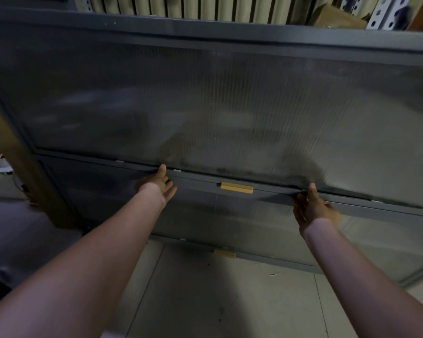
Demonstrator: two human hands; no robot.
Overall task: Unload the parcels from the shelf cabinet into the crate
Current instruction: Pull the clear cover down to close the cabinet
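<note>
A grey shelf cabinet fills the view, with a large ribbed translucent flap door [230, 113] swung towards me. My left hand [158, 182] grips the door's lower edge left of a small wooden handle [236, 187]. My right hand [311, 208] grips the same edge to the right of that handle. Dim pale shapes show through the door; I cannot tell what they are. No crate is in view.
Below is a second translucent door [266, 228] with its own wooden handle [224, 253]. A wooden post [18, 162] stands at the left. A pale tiled floor [230, 301] lies under my arms. Cardboard boxes [337, 18] sit on top at the back right.
</note>
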